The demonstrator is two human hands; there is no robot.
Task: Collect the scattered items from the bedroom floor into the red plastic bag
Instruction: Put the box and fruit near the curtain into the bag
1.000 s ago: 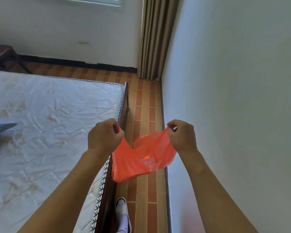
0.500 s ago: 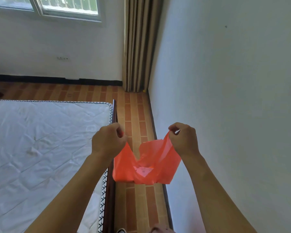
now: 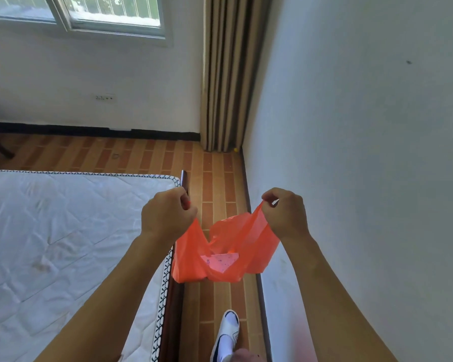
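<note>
The red plastic bag [image 3: 246,241] hangs between my two hands over the narrow strip of floor between bed and wall. My left hand [image 3: 166,214] grips its left handle and my right hand [image 3: 285,212] pinches its right handle, holding the mouth apart. A pale pink speckled item [image 3: 221,262] shows through the bag's thin wall. A small yellow object [image 3: 236,149] lies on the floor at the foot of the curtain. A small ring-like thing [image 3: 115,156] lies on the floor beyond the bed.
A bare white mattress [image 3: 63,231] on a dark wooden bed frame [image 3: 177,304] fills the left. A white wall [image 3: 364,152] closes the right side. A striped curtain [image 3: 230,74] hangs in the far corner. My white shoe [image 3: 226,333] stands on the brick-pattern floor.
The view has advanced along the gap toward the curtain and tilted up, showing more window. Both hands kept their hold on the bag, and my shoe has stepped into view.
</note>
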